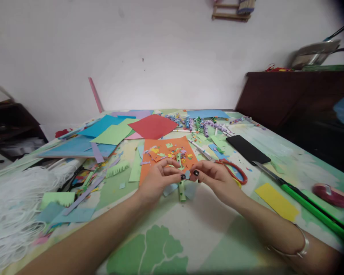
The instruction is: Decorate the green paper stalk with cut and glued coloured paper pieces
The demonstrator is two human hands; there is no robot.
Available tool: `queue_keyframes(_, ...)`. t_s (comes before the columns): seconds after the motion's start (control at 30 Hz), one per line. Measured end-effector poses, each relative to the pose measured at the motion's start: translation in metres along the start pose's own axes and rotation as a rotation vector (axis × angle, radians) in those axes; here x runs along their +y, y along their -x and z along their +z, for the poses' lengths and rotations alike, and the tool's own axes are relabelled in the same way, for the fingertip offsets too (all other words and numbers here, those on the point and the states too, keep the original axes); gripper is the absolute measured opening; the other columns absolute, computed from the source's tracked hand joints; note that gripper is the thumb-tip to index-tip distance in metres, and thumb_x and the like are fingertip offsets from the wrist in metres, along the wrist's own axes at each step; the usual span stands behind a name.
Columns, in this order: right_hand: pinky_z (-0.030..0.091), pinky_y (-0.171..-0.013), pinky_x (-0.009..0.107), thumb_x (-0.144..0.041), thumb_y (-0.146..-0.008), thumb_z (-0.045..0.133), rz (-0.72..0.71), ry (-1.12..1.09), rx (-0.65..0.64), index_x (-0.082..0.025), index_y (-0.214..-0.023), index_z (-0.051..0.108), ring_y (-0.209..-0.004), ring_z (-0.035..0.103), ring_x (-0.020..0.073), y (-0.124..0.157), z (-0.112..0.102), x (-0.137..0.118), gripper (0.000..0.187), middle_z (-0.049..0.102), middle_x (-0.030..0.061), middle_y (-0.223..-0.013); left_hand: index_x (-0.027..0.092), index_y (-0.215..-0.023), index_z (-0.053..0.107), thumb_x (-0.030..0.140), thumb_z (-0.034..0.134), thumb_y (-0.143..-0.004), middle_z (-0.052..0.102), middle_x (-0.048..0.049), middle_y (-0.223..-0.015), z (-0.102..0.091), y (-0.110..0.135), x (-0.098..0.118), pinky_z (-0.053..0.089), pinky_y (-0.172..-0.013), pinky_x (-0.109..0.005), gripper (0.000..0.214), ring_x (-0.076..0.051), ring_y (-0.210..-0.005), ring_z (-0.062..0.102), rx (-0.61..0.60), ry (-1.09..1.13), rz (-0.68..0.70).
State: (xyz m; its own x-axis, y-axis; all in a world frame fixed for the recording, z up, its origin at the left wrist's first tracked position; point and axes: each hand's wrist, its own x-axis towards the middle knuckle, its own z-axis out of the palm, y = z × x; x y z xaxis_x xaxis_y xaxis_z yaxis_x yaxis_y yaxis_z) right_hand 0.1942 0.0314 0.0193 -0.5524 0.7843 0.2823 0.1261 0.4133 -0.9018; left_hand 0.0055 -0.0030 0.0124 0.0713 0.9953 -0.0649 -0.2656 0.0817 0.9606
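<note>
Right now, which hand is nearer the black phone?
Right. The right hand is left of the phone and nearer the camera than it; the left hand is farther left, past the right one.

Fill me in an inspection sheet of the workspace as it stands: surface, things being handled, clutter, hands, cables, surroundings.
Surface: green-and-white patterned cloth.
Handled things: small light blue paper piece at the fingertips; green dotted strip below it.
Clutter: orange sheet strewn with paper scraps; red-handled scissors; black phone; green-handled cutting tool, its metal end near the phone.
Hands: left hand and right hand at the paper piece, each in a fingertip grip.
Cables: nothing seen for certain; white stringy heap at left.
Surroundings: pale wall ahead, dark cabinet at right.
</note>
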Motion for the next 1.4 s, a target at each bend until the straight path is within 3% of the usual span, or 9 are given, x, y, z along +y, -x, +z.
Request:
queue_keyframes(0.07, 0.044, -0.064, 0.025, -0.04, -0.085, 0.056, 0.056, -0.21, -0.039, -0.016, -0.084, 0.058, -0.069, 0.058, 0.013, 0.001, 0.008, 0.001, 0.023, 0.063, 0.0027, -0.073, 0.017, -0.088, 0.056, 0.019, 0.078, -0.062, 0.071, -0.0012, -0.07, 0.002, 0.0, -0.004, 0.044, -0.073, -0.028, 0.034, -0.015, -0.07, 0.066, -0.048, 0.018, -0.025)
queue_keyframes(0.2, 0.041, -0.062, 0.024, -0.041, -0.083, 0.061, 0.132, -0.344, -0.037, -0.016, -0.081, 0.057, -0.066, 0.055, 0.0113, 0.002, 0.009, 0.007, 0.026, 0.06, 0.001, -0.07, 0.018, -0.088, 0.055, 0.02, 0.079, -0.063, 0.071, -0.0008, -0.07, 0.004, -0.001, -0.007, 0.044, -0.074, -0.031, 0.035, -0.017, -0.07, 0.067, -0.069, 0.037, -0.046)
queue_keyframes(0.7, 0.037, -0.059, 0.022, -0.037, -0.078, 0.068, 0.221, -0.535, -0.066, -0.015, -0.079, 0.056, -0.061, 0.051, 0.0088, 0.003, 0.01, 0.012, 0.025, 0.058, -0.0008, -0.067, 0.018, -0.086, 0.054, 0.022, 0.077, -0.066, 0.073, -0.0033, -0.073, 0.005, 0.0, -0.009, 0.047, -0.079, -0.036, 0.031, -0.02, -0.071, 0.069, -0.117, 0.041, -0.054)
queue_keyframes(1.03, 0.041, -0.06, 0.023, -0.035, -0.071, 0.07, 0.249, -0.361, -0.011, -0.016, -0.076, 0.057, -0.063, 0.053, 0.0104, 0.002, 0.011, 0.0, 0.023, 0.057, -0.0011, -0.067, 0.018, -0.081, 0.054, 0.022, 0.077, -0.064, 0.07, -0.0015, -0.069, 0.007, 0.003, -0.007, 0.044, -0.066, -0.026, 0.028, -0.015, -0.066, 0.065, -0.006, -0.132, -0.018)
queue_keyframes(1.3, 0.039, -0.055, 0.022, -0.03, -0.075, 0.063, 0.147, -0.057, 0.076, -0.016, -0.071, 0.056, -0.061, 0.051, 0.0102, 0.004, 0.014, 0.011, 0.017, 0.055, -0.0012, -0.066, 0.018, -0.086, 0.054, 0.018, 0.076, -0.062, 0.066, -0.0015, -0.077, 0.013, 0.009, -0.001, 0.048, -0.071, -0.028, 0.033, -0.015, -0.076, 0.063, -0.064, -0.22, 0.062)
queue_keyframes(1.4, 0.039, -0.055, 0.022, -0.03, -0.076, 0.062, 0.145, -0.06, 0.056, -0.016, -0.073, 0.057, -0.062, 0.051, 0.0104, 0.004, 0.013, 0.012, 0.015, 0.056, -0.0008, -0.068, 0.018, -0.086, 0.054, 0.02, 0.074, -0.066, 0.064, -0.001, -0.077, 0.014, 0.009, -0.003, 0.048, -0.073, -0.027, 0.029, -0.014, -0.076, 0.063, -0.051, -0.234, 0.07)
